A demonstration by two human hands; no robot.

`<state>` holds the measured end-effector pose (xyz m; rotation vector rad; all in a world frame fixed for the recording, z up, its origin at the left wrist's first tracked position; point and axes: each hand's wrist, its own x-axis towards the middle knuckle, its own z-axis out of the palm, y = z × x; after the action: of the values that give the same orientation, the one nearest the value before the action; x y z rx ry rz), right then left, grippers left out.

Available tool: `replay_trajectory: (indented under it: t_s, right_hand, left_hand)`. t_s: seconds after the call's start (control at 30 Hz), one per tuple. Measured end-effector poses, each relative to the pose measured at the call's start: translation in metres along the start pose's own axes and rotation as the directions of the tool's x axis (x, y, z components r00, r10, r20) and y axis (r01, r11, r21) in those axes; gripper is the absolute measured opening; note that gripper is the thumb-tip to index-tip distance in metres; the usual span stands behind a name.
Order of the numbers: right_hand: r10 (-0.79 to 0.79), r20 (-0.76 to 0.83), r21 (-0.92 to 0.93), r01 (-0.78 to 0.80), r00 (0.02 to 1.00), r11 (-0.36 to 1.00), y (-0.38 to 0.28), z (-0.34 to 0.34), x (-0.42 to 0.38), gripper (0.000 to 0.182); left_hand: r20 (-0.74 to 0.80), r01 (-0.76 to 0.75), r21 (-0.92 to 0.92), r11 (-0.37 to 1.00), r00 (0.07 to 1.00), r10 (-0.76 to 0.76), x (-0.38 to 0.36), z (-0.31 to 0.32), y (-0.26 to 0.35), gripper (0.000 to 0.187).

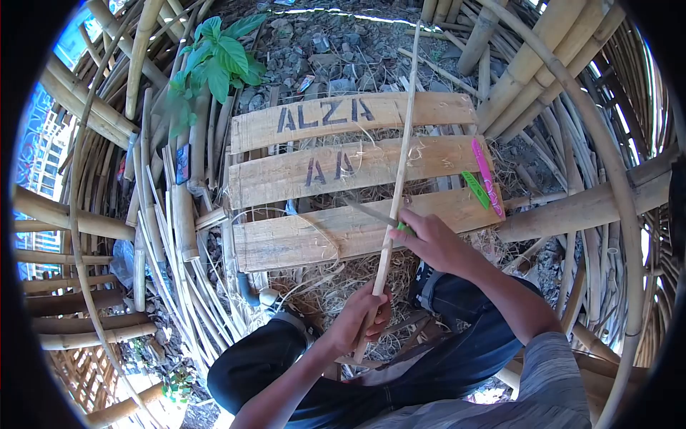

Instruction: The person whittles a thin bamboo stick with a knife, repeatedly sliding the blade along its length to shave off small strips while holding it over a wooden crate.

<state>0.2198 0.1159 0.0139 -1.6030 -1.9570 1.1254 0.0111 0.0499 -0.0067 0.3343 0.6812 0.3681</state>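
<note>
A long, pale bamboo strip (406, 150) runs upright through the view, slanting from between my knees to the far rubble. Near its lower end my left hand (359, 319) is wrapped round it. Higher up, my right hand (427, 239) is closed on the green handle of a knife (371, 212). The knife's blade lies across the strip and points left, touching it or very close. Beneath them is a low slatted wooden table (286, 247) with painted letters and curled shavings. My right fingers partly hide the knife handle.
A pink-handled tool (487, 179) and a bright green piece (474, 189) lie at the table's right end. Bamboo poles (572, 57) and thin strips (204, 322) crowd both sides. A leafy plant (218, 61) grows at back left. Shavings cover the ground by my feet.
</note>
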Motion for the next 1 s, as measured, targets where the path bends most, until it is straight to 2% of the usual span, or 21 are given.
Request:
replay_trajectory:
  t_s: [0.07, 0.13, 0.17, 0.23, 0.27, 0.33, 0.47, 0.53, 0.57, 0.67, 0.73, 0.87, 1.0]
  right_hand:
    - [-0.018, 0.013, -0.048, 0.018, 1.0, 0.999, -0.005, 0.002, -0.004, 0.045]
    - [-0.005, 0.096, -0.15, 0.019, 0.995, 0.988, -0.005, 0.005, -0.011, 0.046]
    - [-0.004, 0.098, -0.15, 0.019, 0.995, 0.989, -0.007, 0.007, -0.014, 0.046]
    - [-0.105, 0.082, -0.049, 0.109, 0.991, 0.993, -0.012, 0.014, -0.021, 0.047]
    - [-0.105, 0.085, -0.048, 0.109, 0.991, 0.993, -0.013, 0.018, -0.023, 0.047]
    - [-0.244, 0.021, -0.123, 0.245, 0.97, 0.962, -0.015, 0.027, -0.03, 0.045]
    - [-0.245, 0.0, -0.167, 0.242, 0.969, 0.956, -0.014, 0.038, -0.035, 0.044]
    - [-0.306, -0.03, -0.295, 0.284, 0.952, 0.912, -0.008, 0.043, -0.035, 0.043]
    - [-0.302, -0.03, -0.295, 0.28, 0.953, 0.914, -0.007, 0.043, -0.035, 0.043]
    - [-0.292, 0.036, -0.393, 0.282, 0.956, 0.875, 0.001, 0.043, -0.033, 0.042]
    - [-0.388, 0.033, -0.463, 0.358, 0.921, 0.811, 0.013, 0.043, -0.03, 0.043]
    - [-0.475, -0.078, -0.454, 0.393, 0.877, 0.8, 0.029, 0.031, -0.014, 0.043]
    - [-0.464, -0.113, -0.493, 0.355, 0.879, 0.794, 0.031, 0.031, -0.005, 0.042]
  left_hand:
    - [0.001, 0.014, -0.015, 1.0, 1.0, -0.014, -0.003, -0.002, 0.003, 0.024]
    - [0.008, 0.036, -0.03, 0.999, 0.999, -0.036, -0.004, -0.001, 0.003, 0.023]
    - [0.03, 0.025, -0.044, 0.999, 0.999, -0.023, -0.005, 0.0, 0.004, 0.022]
    - [0.049, 0.013, -0.062, 0.998, 0.999, -0.01, -0.007, 0.001, 0.005, 0.021]
    - [0.04, -0.01, -0.032, 0.999, 0.999, 0.012, -0.008, 0.002, 0.006, 0.02]
    - [0.033, -0.03, -0.005, 1.0, 0.999, 0.03, -0.01, 0.005, 0.008, 0.02]
    - [-0.044, -0.055, 0.104, 0.993, 0.997, 0.06, -0.012, 0.012, 0.009, 0.02]
    - [-0.068, -0.06, 0.126, 0.99, 0.995, 0.069, -0.012, 0.011, 0.006, 0.019]
    - [-0.075, -0.063, 0.162, 0.985, 0.994, 0.076, -0.011, 0.01, 0.004, 0.018]
    - [-0.111, -0.076, 0.261, 0.962, 0.988, 0.108, -0.008, 0.006, -0.004, 0.016]
    - [-0.14, -0.083, 0.324, 0.942, 0.981, 0.135, -0.005, 0.003, -0.007, 0.015]
    - [-0.206, -0.093, 0.423, 0.901, 0.959, 0.195, -0.005, 0.008, -0.002, 0.016]
    - [-0.244, -0.079, 0.464, 0.882, 0.946, 0.213, -0.001, 0.012, 0.01, 0.022]
